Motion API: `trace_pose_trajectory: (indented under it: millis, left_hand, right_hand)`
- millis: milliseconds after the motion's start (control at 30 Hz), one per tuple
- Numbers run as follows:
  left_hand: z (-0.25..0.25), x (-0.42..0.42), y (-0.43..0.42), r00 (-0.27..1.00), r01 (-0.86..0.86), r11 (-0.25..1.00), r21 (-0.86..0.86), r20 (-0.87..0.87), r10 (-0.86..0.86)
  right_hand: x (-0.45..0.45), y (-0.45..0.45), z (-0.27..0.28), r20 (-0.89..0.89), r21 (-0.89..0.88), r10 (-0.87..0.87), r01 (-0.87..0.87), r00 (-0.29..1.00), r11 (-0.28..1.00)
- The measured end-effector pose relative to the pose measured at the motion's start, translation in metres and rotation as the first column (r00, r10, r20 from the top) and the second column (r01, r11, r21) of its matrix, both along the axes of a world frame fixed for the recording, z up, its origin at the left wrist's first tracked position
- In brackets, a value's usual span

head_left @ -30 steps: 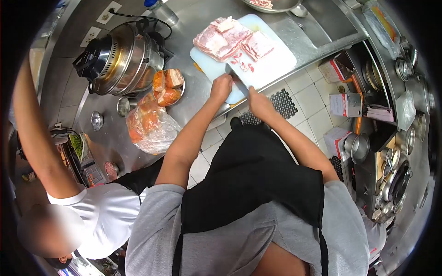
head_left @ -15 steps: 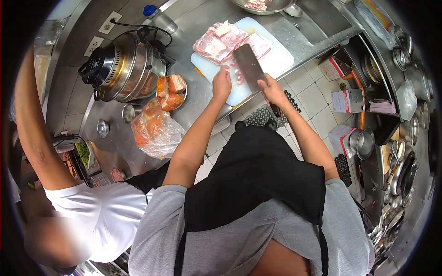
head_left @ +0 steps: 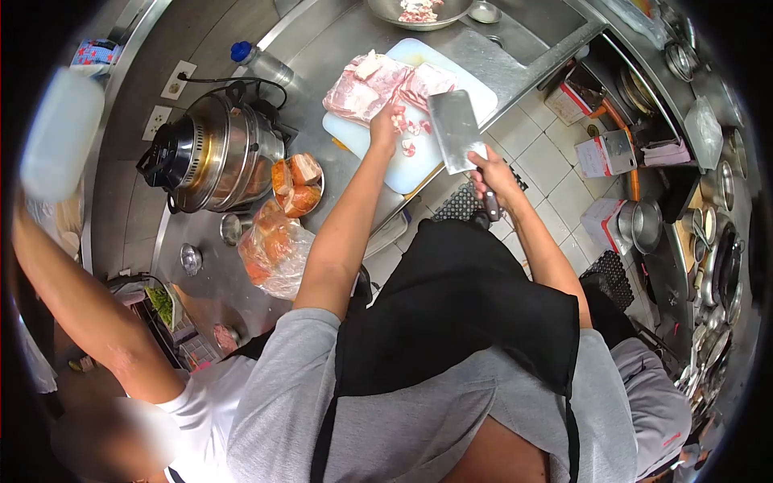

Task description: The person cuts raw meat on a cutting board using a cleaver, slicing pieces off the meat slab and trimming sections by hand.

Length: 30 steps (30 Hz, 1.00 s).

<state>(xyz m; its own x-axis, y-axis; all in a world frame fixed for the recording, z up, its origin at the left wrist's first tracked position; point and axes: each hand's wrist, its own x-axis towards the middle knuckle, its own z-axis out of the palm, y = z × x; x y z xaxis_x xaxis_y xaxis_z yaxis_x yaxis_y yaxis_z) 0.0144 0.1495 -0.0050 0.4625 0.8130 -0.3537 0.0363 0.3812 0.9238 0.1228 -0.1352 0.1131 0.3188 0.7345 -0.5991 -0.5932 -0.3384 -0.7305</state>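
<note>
A white cutting board (head_left: 415, 165) lies at the counter's front edge. Raw meat in large pale pink slabs (head_left: 354, 88) rests on its far part, with small cut pieces (head_left: 409, 147) nearer me. My left hand (head_left: 385, 130) is closed at the near edge of the meat, its fingers around some small pieces. My right hand (head_left: 495, 179) grips the dark handle of a wide cleaver (head_left: 455, 129), whose blade is held flat-side up over the board's right edge.
A glass-bowl oven (head_left: 233, 153), a bowl of orange-coated meat (head_left: 299, 201) and a plastic bag (head_left: 274, 258) stand left. A metal bowl (head_left: 423, 24) sits at the back. One co-worker's arm (head_left: 88, 306) reaches up on the left; another person (head_left: 652, 402) is at lower right.
The cleaver has come off the cutting area, moving right with its blade turned flat. My left hand has closed on small pieces. The co-worker at left now holds up a whitish container.
</note>
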Motion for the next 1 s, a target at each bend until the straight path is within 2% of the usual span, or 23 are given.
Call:
trace_pose_trajectory:
  millis: [33, 67, 100, 200, 233, 333, 367, 467, 567, 667, 767, 800, 867, 900, 933, 1000]
  left_hand:
    - [-0.008, 0.002, 0.0, 0.966, 0.162, 0.883, 0.441, -0.254, -0.05]
    - [-0.015, 0.004, 0.001, 0.876, 0.388, 0.561, 0.731, -0.482, 0.023]
    - [-0.027, 0.005, -0.001, 0.841, 0.479, 0.415, 0.773, -0.54, 0.035]
    - [0.009, 0.008, -0.048, 0.736, 0.584, 0.331, 0.741, -0.656, 0.171]
    - [0.019, 0.006, -0.05, 0.699, 0.651, 0.378, 0.658, -0.714, 0.039]
    - [0.011, -0.01, -0.054, 0.63, 0.771, 0.221, 0.598, -0.767, -0.121]
    - [0.008, -0.021, -0.056, 0.651, 0.757, 0.183, 0.627, -0.749, -0.125]
    - [0.017, -0.04, -0.071, 0.834, 0.551, 0.195, 0.811, -0.546, -0.085]
    - [0.024, -0.035, -0.07, 0.79, 0.609, 0.103, 0.786, -0.613, 0.015]
    - [-0.015, -0.029, -0.055, 0.708, 0.703, 0.017, 0.711, -0.703, 0.072]
    - [-0.016, -0.031, -0.048, 0.741, 0.67, 0.084, 0.738, -0.671, -0.022]
    - [-0.009, -0.028, -0.048, 0.788, 0.608, 0.213, 0.765, -0.613, -0.048]
    - [0.009, -0.011, -0.039, 0.874, 0.459, 0.452, 0.765, -0.479, -0.078]
    - [0.021, 0.009, -0.024, 0.942, 0.329, 0.428, 0.842, -0.321, -0.095]
    - [0.048, 0.034, -0.009, 0.965, 0.256, 0.408, 0.877, -0.259, -0.048]
    - [0.139, 0.094, 0.018, 0.99, 0.096, 0.353, 0.931, -0.126, 0.062]
  right_hand:
    - [0.005, -0.009, -0.002, 0.012, -0.009, -0.029, 0.029, 1.0, 1.0]
    - [0.009, -0.019, -0.004, 0.031, 0.0, -0.049, 0.049, 0.998, 0.999]
    - [0.011, -0.029, 0.0, 0.043, -0.011, -0.06, 0.061, 0.997, 0.998]
    - [0.02, -0.058, 0.007, 0.09, -0.052, -0.058, 0.063, 0.994, 0.997]
    - [0.021, -0.068, 0.008, 0.105, -0.069, -0.052, 0.059, 0.993, 0.996]
    - [0.02, -0.093, 0.016, 0.189, -0.136, -0.01, 0.036, 0.982, 0.99]
    - [0.018, -0.102, 0.017, 0.211, -0.136, -0.003, 0.033, 0.977, 0.99]
    - [0.014, -0.127, 0.021, 0.289, -0.196, -0.006, 0.066, 0.957, 0.978]
    - [0.013, -0.161, -0.008, 0.407, -0.193, 0.021, 0.063, 0.913, 0.979]
    - [0.01, -0.195, -0.045, 0.496, -0.199, -0.04, 0.158, 0.868, 0.967]
    - [-0.001, -0.229, -0.069, 0.575, -0.196, -0.098, 0.254, 0.812, 0.947]
    - [-0.006, -0.243, -0.075, 0.579, -0.214, -0.115, 0.286, 0.807, 0.934]
    - [-0.017, -0.275, -0.099, 0.613, -0.22, -0.154, 0.355, 0.775, 0.909]
    - [-0.021, -0.288, -0.111, 0.606, -0.206, -0.191, 0.385, 0.772, 0.9]
    - [-0.027, -0.303, -0.12, 0.594, -0.201, -0.222, 0.41, 0.773, 0.89]
    - [-0.035, -0.325, -0.128, 0.566, -0.248, -0.234, 0.434, 0.79, 0.866]
